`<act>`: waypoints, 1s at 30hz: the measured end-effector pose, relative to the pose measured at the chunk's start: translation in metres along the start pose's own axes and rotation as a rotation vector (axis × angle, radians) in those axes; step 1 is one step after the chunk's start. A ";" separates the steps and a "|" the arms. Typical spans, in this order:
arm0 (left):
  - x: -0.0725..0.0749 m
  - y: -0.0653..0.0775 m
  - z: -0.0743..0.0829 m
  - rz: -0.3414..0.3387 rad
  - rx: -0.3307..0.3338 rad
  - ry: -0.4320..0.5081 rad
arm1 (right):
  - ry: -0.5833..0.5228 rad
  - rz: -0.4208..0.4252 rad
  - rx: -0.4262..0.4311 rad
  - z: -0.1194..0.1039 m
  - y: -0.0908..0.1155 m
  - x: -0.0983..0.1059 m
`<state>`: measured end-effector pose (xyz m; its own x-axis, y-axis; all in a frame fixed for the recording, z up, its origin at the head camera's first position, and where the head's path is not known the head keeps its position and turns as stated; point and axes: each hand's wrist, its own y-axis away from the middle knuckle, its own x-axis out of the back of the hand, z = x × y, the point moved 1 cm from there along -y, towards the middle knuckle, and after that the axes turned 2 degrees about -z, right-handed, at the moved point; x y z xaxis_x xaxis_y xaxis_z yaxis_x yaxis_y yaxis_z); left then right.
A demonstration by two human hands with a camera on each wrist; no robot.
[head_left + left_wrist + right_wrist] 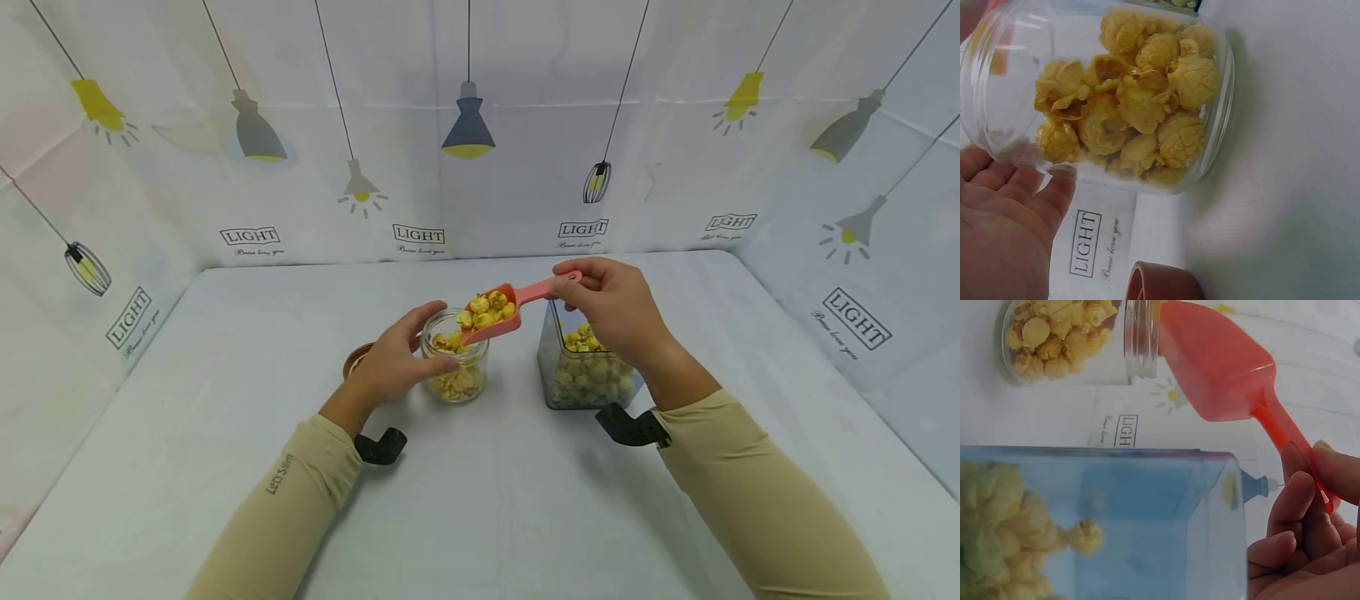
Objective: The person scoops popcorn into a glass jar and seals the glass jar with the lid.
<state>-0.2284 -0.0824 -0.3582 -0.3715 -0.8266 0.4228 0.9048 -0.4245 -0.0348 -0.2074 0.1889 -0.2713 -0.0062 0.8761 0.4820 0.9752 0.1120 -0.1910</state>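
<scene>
A clear glass jar (1210,159), partly filled with yellow popcorn (1141,103), stands upright on the table. My left hand (393,362) holds it from the left, thumb in front and fingers behind. With thumb and fingers, my right hand (618,312) pinches the handle of a pink-red scoop (1222,369). Popcorn (487,308) heaps in the scoop, which tilts down to the left with its lip over the jar's mouth. Below the right hand is a clear bluish square container (1141,506) with more popcorn inside; that hand covers part of its rim in the head view.
A brown round lid-like object (356,358) lies left of the jar, partly hidden by the left hand. White cloth covers the table (450,508). A white backdrop (517,183) printed with lamps rises behind and at both sides.
</scene>
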 end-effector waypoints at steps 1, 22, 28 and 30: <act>-0.001 0.000 0.000 0.003 0.002 -0.009 | 0.023 -0.005 0.004 -0.001 -0.001 -0.001; -0.001 -0.002 -0.008 0.008 0.004 -0.014 | 0.157 -0.025 0.046 -0.017 -0.005 -0.003; -0.001 -0.001 -0.008 0.022 -0.005 -0.015 | 0.142 -0.015 0.047 -0.016 -0.004 -0.003; -0.001 -0.001 -0.008 0.023 -0.001 -0.020 | 0.139 -0.011 0.047 -0.015 -0.003 -0.002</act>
<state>-0.2305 -0.0841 -0.3658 -0.3467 -0.8286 0.4395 0.9127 -0.4061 -0.0457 -0.2074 0.1797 -0.2589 0.0169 0.8019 0.5973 0.9638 0.1458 -0.2231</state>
